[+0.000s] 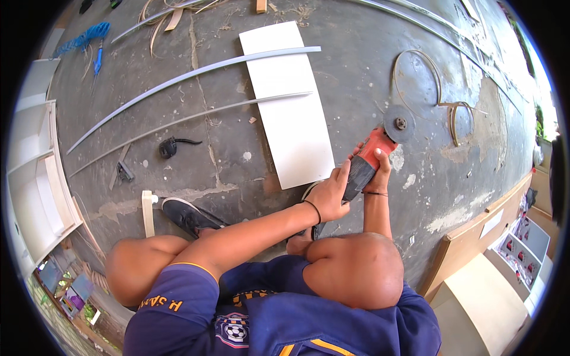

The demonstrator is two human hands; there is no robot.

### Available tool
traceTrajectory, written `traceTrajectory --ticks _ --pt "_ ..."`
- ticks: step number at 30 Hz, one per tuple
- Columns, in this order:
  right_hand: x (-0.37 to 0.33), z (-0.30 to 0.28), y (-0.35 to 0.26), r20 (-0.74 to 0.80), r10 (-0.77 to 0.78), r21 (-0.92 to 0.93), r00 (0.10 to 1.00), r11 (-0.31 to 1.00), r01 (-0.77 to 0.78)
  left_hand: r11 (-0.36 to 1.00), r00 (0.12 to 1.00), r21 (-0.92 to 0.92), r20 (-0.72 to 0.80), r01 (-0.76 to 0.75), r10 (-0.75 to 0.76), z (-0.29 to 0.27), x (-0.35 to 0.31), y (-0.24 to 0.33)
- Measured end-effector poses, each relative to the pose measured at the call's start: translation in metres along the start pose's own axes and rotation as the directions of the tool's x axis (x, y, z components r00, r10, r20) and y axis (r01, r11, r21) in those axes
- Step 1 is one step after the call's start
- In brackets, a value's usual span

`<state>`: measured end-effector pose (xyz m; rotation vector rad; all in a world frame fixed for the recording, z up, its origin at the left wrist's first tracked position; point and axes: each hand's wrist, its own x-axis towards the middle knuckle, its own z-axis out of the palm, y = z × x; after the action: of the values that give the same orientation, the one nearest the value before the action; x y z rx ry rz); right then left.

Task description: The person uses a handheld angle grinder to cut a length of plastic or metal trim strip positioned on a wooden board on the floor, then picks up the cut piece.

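Observation:
Both my hands are on a red and black angle grinder [362, 167], held above the floor to the right of a white board. My left hand [331, 199] wraps round its dark rear body. The right hand [383, 170] grips the red front from beneath, thumb on the near side and fingertips showing at the far side. A grey disc [399, 124] sits on the grinder's head, its flat face and centre nut turned up, touching no workpiece that I can see. The white board [294, 133] lies flat, with a wide metal strip [196, 73] and a thinner one [196, 117] resting across it.
Left on the floor are a black rounded object with a tail [169, 148], a small metal tool [124, 172] and a blue air gun [98, 61] with coiled hose. Looped thin strips [440, 101] lie right of the disc. White cabinets [44, 178] stand far left, wooden panels [469, 243] right.

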<state>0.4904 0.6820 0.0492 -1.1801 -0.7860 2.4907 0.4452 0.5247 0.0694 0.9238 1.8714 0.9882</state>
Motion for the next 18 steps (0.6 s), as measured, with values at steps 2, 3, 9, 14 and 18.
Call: traceTrajectory --ticks 2,3,9,14,18 --pt "0.003 -0.003 0.001 0.012 -0.016 0.032 1.0 0.999 0.016 0.995 0.987 0.093 0.15 0.038 -0.052 -0.018 0.001 0.01" --pt "0.005 -0.006 0.003 0.01 -0.015 0.05 1.0 0.999 0.015 0.99 0.983 0.133 0.172 0.044 -0.067 -0.021 0.003 0.011" --pt "0.013 -0.015 0.012 0.015 0.037 0.15 0.999 0.988 -0.039 0.969 0.96 0.242 0.255 0.056 -0.119 -0.029 0.011 0.014" --pt "0.015 -0.02 0.014 0.013 0.039 0.147 0.999 0.988 -0.041 0.97 0.966 0.236 0.233 0.057 -0.114 -0.024 0.012 0.011" --pt "0.013 -0.025 0.011 0.012 0.01 0.109 1.0 0.994 -0.012 0.975 0.961 0.213 0.253 0.056 -0.111 -0.016 0.015 0.009"
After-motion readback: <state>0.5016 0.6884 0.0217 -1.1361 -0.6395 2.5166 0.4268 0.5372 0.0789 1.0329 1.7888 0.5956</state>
